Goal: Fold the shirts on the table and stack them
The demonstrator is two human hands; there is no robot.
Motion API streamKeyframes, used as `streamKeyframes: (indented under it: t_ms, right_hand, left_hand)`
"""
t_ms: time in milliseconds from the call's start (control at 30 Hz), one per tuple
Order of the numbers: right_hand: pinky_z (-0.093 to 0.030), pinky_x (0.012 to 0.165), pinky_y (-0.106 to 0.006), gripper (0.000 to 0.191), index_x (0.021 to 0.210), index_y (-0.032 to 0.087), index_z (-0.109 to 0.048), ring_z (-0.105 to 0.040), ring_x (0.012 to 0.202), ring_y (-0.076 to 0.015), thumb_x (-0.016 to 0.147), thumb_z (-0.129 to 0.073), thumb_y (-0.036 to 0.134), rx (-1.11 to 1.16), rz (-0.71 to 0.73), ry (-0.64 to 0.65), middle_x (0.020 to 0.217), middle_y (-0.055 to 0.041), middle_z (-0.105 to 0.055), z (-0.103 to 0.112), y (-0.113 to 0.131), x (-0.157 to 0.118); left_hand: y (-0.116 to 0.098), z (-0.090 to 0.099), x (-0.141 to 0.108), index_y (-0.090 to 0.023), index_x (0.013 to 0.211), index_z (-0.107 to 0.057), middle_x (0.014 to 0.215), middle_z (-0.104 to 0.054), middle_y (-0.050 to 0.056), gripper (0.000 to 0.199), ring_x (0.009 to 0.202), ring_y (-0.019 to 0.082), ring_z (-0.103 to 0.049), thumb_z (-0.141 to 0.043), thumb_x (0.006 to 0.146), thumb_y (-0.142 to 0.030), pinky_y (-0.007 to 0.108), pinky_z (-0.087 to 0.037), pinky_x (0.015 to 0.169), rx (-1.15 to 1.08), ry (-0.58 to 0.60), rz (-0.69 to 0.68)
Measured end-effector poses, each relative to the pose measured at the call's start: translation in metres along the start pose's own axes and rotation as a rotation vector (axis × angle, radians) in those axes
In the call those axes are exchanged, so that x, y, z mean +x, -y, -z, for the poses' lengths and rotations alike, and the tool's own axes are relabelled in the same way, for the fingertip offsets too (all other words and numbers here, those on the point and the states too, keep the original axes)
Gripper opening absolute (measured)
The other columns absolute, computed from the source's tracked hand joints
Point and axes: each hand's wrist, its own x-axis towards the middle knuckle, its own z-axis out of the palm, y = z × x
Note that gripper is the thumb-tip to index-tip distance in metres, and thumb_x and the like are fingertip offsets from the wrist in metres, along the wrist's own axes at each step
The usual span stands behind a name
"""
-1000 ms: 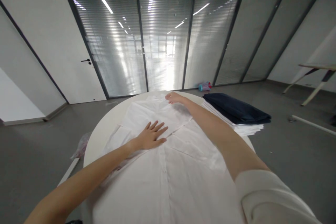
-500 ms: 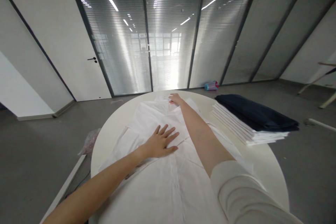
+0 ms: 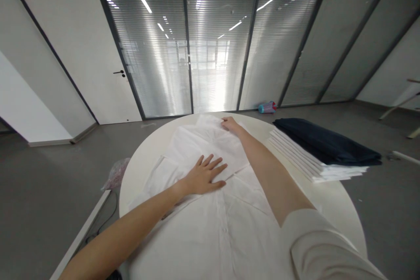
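Observation:
A white button-up shirt (image 3: 210, 232) lies spread over the round white table (image 3: 139, 153), its collar end at the far edge and its button line running toward me. My left hand (image 3: 206, 176) rests flat on the shirt's middle with the fingers spread. At the far end, my right hand (image 3: 230, 124) has its fingers closed on the shirt's collar area, on the right side. Its fingertips are partly hidden by the hand. My right forearm reaches across the right part of the shirt.
Right of the shirt, a stack of folded white cloths (image 3: 295, 153) carries folded dark navy fabric (image 3: 324, 140). On the floor are a clear plastic bag (image 3: 117, 174) at left and a blue and pink container (image 3: 267, 107) by the glass partition (image 3: 213, 52).
My right hand has moved a little rightward at the collar end, where the cloth now lies flatter. My left hand stays flat on the shirt. The whole view has shifted slightly.

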Motion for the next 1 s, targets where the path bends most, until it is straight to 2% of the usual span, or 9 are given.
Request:
streamKeyframes:
  t_ms: [100,233,300,400,500,633,733,833,1000]
  right_hand:
    - [-0.049,0.084,-0.034,0.022,0.095,0.015,-0.078,-0.064,0.088,-0.0236,0.075,-0.068,0.016,-0.157,0.065,0.032,0.078,-0.0058,-0.071,0.007,-0.009,-0.018]
    - [-0.032,0.109,-0.049,0.015,0.084,0.019,-0.078,-0.047,0.124,-0.0352,0.078,-0.071,0.031,-0.35,0.161,0.019,0.109,-0.0124,-0.07,0.008,-0.005,-0.033]
    - [-0.027,0.113,-0.048,0.026,0.095,0.019,-0.078,-0.042,0.131,-0.0337,0.087,-0.064,0.039,-0.399,0.227,0.016,0.128,-0.0133,-0.063,0.002,0.006,-0.034]
    - [-0.026,0.114,-0.04,0.044,0.129,0.021,-0.067,-0.041,0.135,-0.0279,0.098,-0.05,0.048,-0.428,0.319,0.038,0.148,-0.0107,-0.05,-0.015,0.027,-0.031]
    - [-0.032,0.111,-0.034,0.056,0.143,0.02,-0.055,-0.046,0.134,-0.0257,0.1,-0.042,0.055,-0.448,0.373,0.104,0.149,-0.0105,-0.051,-0.038,0.048,-0.031]
    - [-0.038,0.105,-0.038,0.059,0.121,0.019,-0.071,-0.056,0.125,-0.0309,0.097,-0.041,0.064,-0.499,0.411,0.191,0.134,-0.0134,-0.064,-0.068,0.063,-0.044]
    - [-0.036,0.106,-0.046,0.066,0.114,0.012,-0.073,-0.055,0.124,-0.0364,0.097,-0.039,0.066,-0.537,0.405,0.198,0.128,-0.0211,-0.065,-0.08,0.066,-0.054]
    - [-0.028,0.112,-0.049,0.072,0.126,0.007,-0.065,-0.046,0.134,-0.0375,0.101,-0.026,0.062,-0.545,0.383,0.162,0.137,-0.0253,-0.058,-0.083,0.071,-0.053]
    - [-0.013,0.12,-0.049,0.073,0.155,0.013,-0.034,-0.018,0.151,-0.0316,0.102,-0.021,0.062,-0.525,0.365,0.23,0.163,-0.0153,-0.027,-0.089,0.074,-0.044]
  left_hand:
    - [0.001,-0.001,0.0,-0.037,0.156,-0.031,0.163,-0.029,0.002,0.067,0.151,0.035,-0.02,-0.038,0.096,-0.067,0.063,-0.014,0.121,-0.011,-0.008,0.007]
    - [0.0,0.0,0.0,-0.038,0.155,-0.033,0.162,-0.032,0.003,0.066,0.151,0.035,-0.022,-0.038,0.096,-0.067,0.063,-0.016,0.12,-0.022,-0.014,0.005]
    - [-0.001,0.002,0.0,-0.037,0.155,-0.034,0.162,-0.032,0.003,0.066,0.15,0.036,-0.023,-0.039,0.096,-0.066,0.064,-0.017,0.119,-0.022,-0.008,0.007]
    - [-0.002,0.003,0.001,-0.035,0.155,-0.035,0.162,-0.032,0.004,0.067,0.15,0.036,-0.024,-0.041,0.096,-0.065,0.065,-0.018,0.119,-0.016,0.001,0.017]
    - [-0.002,0.004,0.001,-0.037,0.155,-0.033,0.162,-0.031,0.003,0.066,0.151,0.035,-0.023,-0.042,0.096,-0.065,0.063,-0.018,0.12,-0.018,0.0,0.023]
    - [-0.001,0.003,0.002,-0.037,0.155,-0.033,0.163,-0.03,0.003,0.067,0.151,0.036,-0.022,-0.042,0.095,-0.065,0.064,-0.017,0.12,-0.021,0.007,0.024]
    - [-0.001,0.002,0.002,-0.036,0.155,-0.033,0.162,-0.031,0.004,0.067,0.15,0.036,-0.023,-0.042,0.095,-0.065,0.064,-0.018,0.119,-0.018,0.006,0.027]
    - [-0.001,0.003,0.002,-0.036,0.154,-0.035,0.162,-0.033,0.003,0.066,0.15,0.036,-0.024,-0.041,0.095,-0.066,0.064,-0.019,0.119,-0.017,-0.003,0.025]
    - [-0.002,0.005,0.001,-0.035,0.155,-0.034,0.162,-0.032,0.004,0.067,0.15,0.037,-0.024,-0.04,0.095,-0.066,0.066,-0.019,0.118,-0.018,0.003,0.016]
